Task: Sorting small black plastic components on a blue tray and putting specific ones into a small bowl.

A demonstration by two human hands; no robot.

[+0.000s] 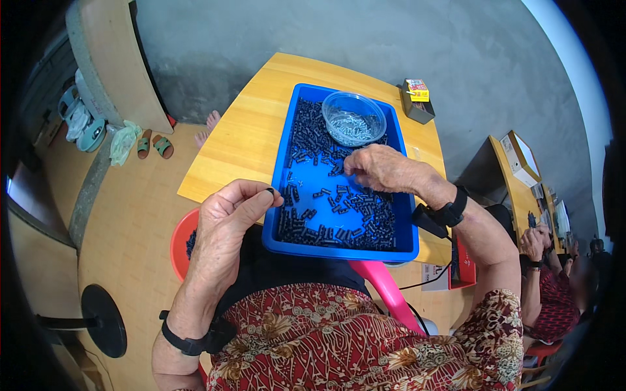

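A blue plastic tray holds many small black cylindrical plastic pieces, heaped at the far left and along the near side. In its far right part stands a clear round tub with small silvery metal parts, perhaps screws or pins. My left hand is at the tray's left edge, thumb and forefinger closed on a small black piece. Over the tray's middle, near the tub, my right hand has its fingers bent down and together. Whatever is between those fingertips is hidden.
The tray sits on a yellow wooden table. A dark box with a yellow packet stands by the wall. Below left is a red basin with black pieces. A pink bar runs under the tray. Another person works at the right.
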